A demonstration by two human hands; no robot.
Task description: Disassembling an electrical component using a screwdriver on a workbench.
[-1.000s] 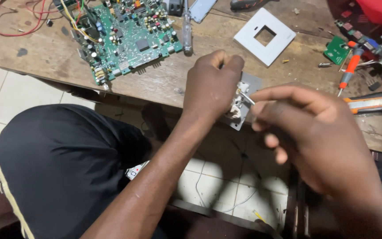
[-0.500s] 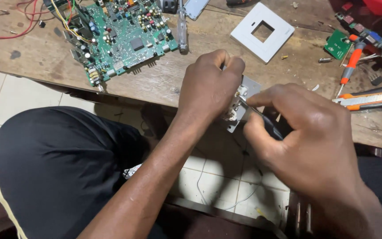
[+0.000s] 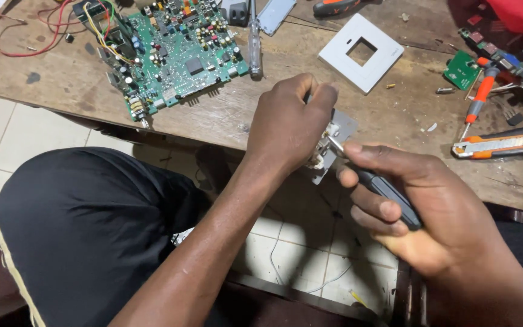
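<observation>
wooden bench (image 3: 225, 121) edge: left hand (image 3: 289, 124) clasps switch module (image 3: 334, 142); right hand (image 3: 431, 206) grips screwdriver (image 3: 382, 188) against it.

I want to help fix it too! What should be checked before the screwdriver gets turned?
1. Switch part held firmly: ok, the left hand wraps around it at the bench edge.
2. Screwdriver gripped: ok, the right hand closes on its dark handle.
3. Tip seated in a screw: cannot tell, the tip meets the part but the screw is hidden.
4. Left fingers away from the tip: not ok, they sit right beside it.
5. Space around the hands: ok, the circuit board, white faceplate and orange knife lie apart from them.
</observation>
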